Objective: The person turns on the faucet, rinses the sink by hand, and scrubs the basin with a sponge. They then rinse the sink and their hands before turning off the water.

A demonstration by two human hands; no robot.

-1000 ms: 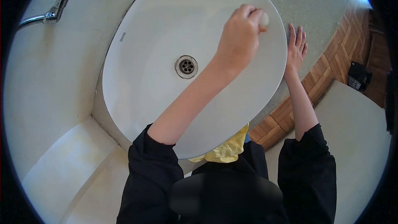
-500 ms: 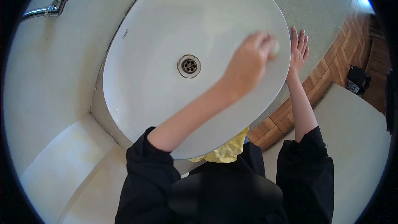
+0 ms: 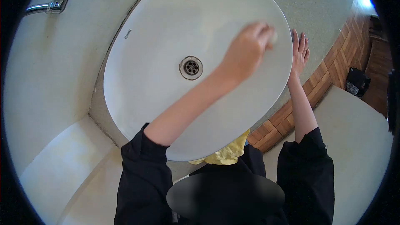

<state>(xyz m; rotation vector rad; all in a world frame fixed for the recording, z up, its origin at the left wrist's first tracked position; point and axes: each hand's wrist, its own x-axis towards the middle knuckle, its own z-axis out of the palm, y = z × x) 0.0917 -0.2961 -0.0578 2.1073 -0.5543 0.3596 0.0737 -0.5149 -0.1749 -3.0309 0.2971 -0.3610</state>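
My left hand (image 3: 246, 52) reaches across the white oval washbasin (image 3: 158, 112) and is closed, its fingers near the basin's right inner wall. A small whitish thing (image 3: 274, 37) shows at the fingertips; motion blur and the fingers hide what kind it is. Outside the basin's right rim, my right hand (image 3: 299, 54) lies flat on the speckled counter (image 3: 321, 12), fingers spread and holding nothing. A round metal drain (image 3: 191, 68) sits in the basin floor, left of my left forearm.
A chrome tap (image 3: 58, 4) juts from the wall at upper left. Crumpled yellow cloth (image 3: 229, 152) hangs at the basin's near rim, against my body. Right of the counter are a parquet floor (image 3: 287, 123) and a black patterned item (image 3: 357, 81).
My left hand has shifted slightly up and left along the basin's inner wall, still closed. My right hand stays on the counter. The view has shifted a little.
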